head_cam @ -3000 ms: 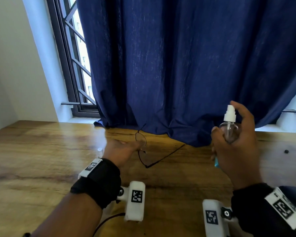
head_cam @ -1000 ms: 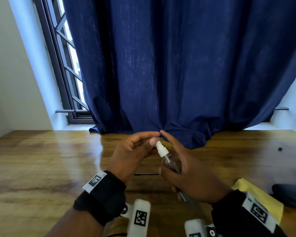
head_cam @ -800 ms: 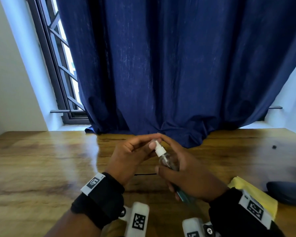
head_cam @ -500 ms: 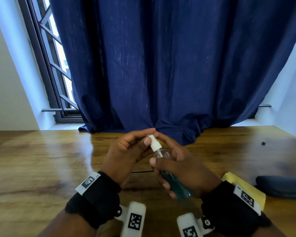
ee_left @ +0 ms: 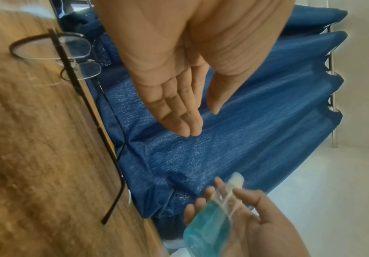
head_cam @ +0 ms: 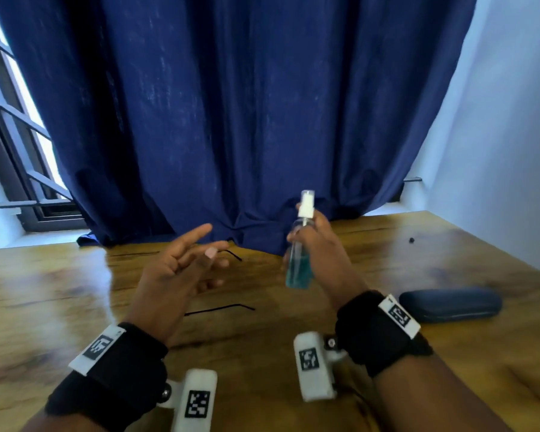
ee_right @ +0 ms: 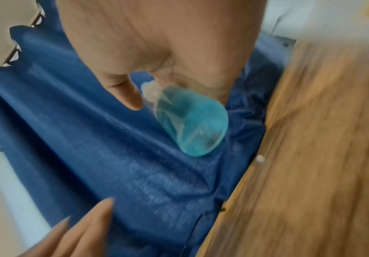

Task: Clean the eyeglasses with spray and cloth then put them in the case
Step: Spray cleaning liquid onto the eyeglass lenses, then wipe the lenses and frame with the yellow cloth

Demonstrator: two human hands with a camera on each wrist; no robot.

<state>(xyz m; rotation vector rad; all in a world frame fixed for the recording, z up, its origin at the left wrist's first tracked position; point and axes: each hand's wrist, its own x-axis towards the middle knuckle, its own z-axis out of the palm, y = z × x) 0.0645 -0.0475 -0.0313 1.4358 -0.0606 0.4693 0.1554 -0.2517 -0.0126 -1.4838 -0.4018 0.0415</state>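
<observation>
A: Item one, the right hand (head_cam: 320, 254)?
B: Fingers and thumb curled round a clear spray bottle (head_cam: 300, 260), held about upright above the wooden table (head_cam: 60, 291). White nozzle at the top, blue liquid filling the lower part. The grip sits on the bottle's middle.

A: Item two, the left hand (head_cam: 175, 272)?
B: Fingers straight and spread, palm turned toward the bottle, holding nothing. It hovers just beside the gripped bottle, not touching it.

A: Item three, the eyeglasses (ee_left: 69, 57)?
B: Thin black frame, lying on the table under and beyond the empty hand, lenses toward the curtain's hem. One temple arm stretches back along the wood toward the wrist. Neither hand touches them.

A: Item four, the case (head_cam: 449, 305)?
B: Dark, oblong, closed, lying flat on the table on the outer side of the gripping wrist, well apart from the glasses.

A: Other entries?
B: A navy curtain (head_cam: 231, 104) hanging beyond both hands, its hem resting on the table's far edge.
</observation>
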